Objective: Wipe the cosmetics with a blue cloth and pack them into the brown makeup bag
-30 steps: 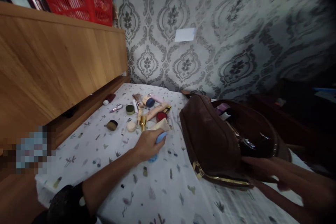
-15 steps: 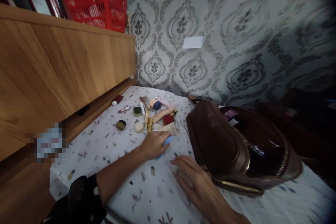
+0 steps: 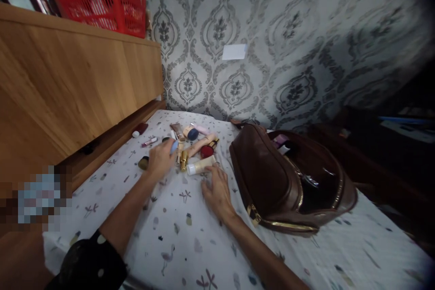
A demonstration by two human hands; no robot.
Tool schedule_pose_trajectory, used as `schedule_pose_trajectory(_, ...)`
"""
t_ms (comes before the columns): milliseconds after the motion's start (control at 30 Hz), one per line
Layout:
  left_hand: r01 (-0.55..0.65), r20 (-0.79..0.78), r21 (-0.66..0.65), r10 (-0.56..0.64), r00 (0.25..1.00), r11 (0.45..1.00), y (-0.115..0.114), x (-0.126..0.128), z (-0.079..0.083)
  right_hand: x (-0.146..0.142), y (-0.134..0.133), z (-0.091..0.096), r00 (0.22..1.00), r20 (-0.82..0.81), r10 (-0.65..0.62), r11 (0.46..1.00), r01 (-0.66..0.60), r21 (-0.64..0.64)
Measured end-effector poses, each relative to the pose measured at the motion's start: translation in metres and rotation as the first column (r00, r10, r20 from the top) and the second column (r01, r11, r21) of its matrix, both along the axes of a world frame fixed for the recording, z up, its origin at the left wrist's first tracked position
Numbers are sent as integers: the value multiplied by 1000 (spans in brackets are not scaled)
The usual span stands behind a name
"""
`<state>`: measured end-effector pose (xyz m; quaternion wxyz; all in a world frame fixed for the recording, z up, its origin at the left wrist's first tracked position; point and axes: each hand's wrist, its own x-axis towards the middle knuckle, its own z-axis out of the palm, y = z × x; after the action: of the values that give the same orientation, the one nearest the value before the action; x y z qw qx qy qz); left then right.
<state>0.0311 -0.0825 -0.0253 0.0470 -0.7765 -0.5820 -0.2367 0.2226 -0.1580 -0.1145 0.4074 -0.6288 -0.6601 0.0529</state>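
Well left of the brown bag, the left hand closes around a blue thing, mostly hidden by the fingers. Nearer the bag, the right hand holds its thumb apart, fingertips at a cream tube; I cannot tell whether they grip it. The tube lies left of the bag on the sheet, as do a gold lipstick and a red compact.
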Motion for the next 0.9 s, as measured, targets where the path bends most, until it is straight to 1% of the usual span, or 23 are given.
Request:
schedule_pose_trajectory(67, -159, -34, 2, 159, 987, 987, 7, -15, 9, 4, -2, -1, 1000, 1, 30, 1000, -30, -3)
schedule_pose_trajectory(133, -282, -90, -25, 279, 956, 959, 13, -29, 15, 7, -3, -2, 999, 6, 45, 999, -45, 3)
schedule_pose_trajectory(167, -322, -129, -57, 312, 941, 945, 16, -35, 17, 8, -3, -3, 999, 9, 43, 999, -43, 7)
schedule_pose_trajectory(233, -366, -204, -140, 335, 920, 920, 19, -44, 18, 8, -4, -3, 999, 21, 37, 999, -38, 10)
schedule_pose_trajectory(333, -384, -258, -232, 324, 910, 894, 23, -51, 17, 7, -4, -1, 999, 33, 39, 999, -39, 0)
schedule_pose_trajectory(467, -379, -293, -295, 295, 910, 877, 23, -56, 16, 5, -6, 2, 999, 29, 38, 999, -38, -3)
schedule_pose_trajectory(633, -382, -337, -373, 260, 905, 846, 26, -64, 16, 3, -7, -1, 999, 53, -1, 1000, 2, -15)
schedule_pose_trajectory(733, -393, -338, -371, 272, 901, 841, 28, -65, 12, 3, -8, -1, 998, 63, 17, 999, -14, -45)
schedule_pose_trajectory(833, -381, -299, -323, 289, 910, 866, 30, -64, 6, 4, -9, 1, 997, 61, 53, 996, -49, -77)
schedule_pose_trajectory(900, -371, -250, -282, 306, 919, 885, 30, -62, 2, 6, -9, 3, 994, 46, 97, 992, -93, -87)
